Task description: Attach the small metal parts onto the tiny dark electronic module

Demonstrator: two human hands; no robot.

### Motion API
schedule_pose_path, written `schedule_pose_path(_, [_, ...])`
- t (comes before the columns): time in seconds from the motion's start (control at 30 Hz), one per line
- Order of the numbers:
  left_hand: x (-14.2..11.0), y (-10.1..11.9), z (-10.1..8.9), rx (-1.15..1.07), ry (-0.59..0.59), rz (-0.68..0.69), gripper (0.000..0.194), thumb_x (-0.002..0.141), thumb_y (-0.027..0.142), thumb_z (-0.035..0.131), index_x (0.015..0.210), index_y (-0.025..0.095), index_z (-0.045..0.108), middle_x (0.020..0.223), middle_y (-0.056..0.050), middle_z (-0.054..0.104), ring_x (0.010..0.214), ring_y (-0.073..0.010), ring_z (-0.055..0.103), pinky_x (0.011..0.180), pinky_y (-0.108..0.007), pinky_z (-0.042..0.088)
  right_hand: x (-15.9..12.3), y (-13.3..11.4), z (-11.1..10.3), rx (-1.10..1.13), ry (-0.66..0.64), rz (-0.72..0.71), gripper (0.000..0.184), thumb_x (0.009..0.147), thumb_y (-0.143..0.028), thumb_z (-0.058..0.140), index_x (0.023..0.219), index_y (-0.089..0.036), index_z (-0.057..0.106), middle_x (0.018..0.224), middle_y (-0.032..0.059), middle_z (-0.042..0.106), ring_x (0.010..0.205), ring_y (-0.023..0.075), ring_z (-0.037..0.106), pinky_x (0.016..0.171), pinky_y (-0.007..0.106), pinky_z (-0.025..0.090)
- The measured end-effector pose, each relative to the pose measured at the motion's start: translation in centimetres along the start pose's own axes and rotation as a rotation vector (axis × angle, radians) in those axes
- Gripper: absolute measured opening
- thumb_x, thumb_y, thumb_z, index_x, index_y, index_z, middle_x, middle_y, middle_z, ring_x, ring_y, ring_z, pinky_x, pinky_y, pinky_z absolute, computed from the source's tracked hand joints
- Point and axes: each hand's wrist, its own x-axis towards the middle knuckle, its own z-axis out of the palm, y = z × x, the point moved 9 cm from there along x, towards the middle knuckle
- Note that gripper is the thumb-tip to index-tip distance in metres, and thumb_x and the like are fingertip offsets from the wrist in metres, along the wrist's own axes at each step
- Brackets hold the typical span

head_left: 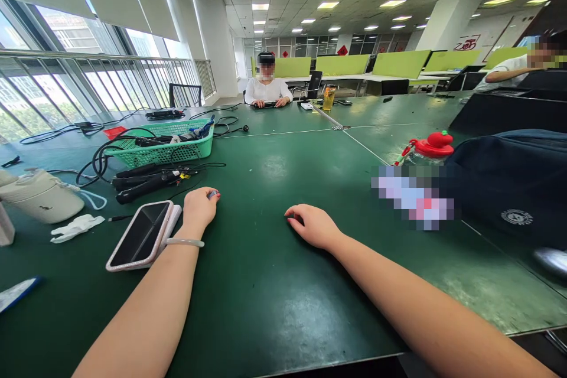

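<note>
My left hand (200, 211) is closed, thumb and fingers pinched round a small grey-blue object (213, 194). Most of that object is hidden, and its kind does not show. Just left of this wrist, a phone with a pale pink edge (140, 235) lies tilted on another light-coloured flat thing. My right hand (313, 225) rests on the green table (266, 283), fingers loosely curved with a gap between thumb and forefinger. Nothing shows in it.
A green basket (170, 153) of cables and tools stands at left, black handled items (146, 182) before it. A cream bottle (42, 195) and tissue (77, 227) lie farther left. A red-lidded bottle (432, 146) and dark backpack (514, 183) are right. A person (268, 90) sits opposite.
</note>
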Motion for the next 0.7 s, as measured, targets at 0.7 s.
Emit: schedule_pose_path(0.7, [-8.9,13.8,4.4,-0.765,-0.632,0.449,0.034,0.081,0.050,0.048,0.085,0.018,0.056,0.136,-0.012,0.038,0.129,-0.0237,0.030,0.108,-0.041,0.021,0.2,1.0,0.3,-0.020,0.060,0.003,0.032,0.080,-0.029,0.060,0.111,-0.022,0.059,0.105,0.0040,0.053,0.087,0.0131,0.055,0.083,0.025,0.042])
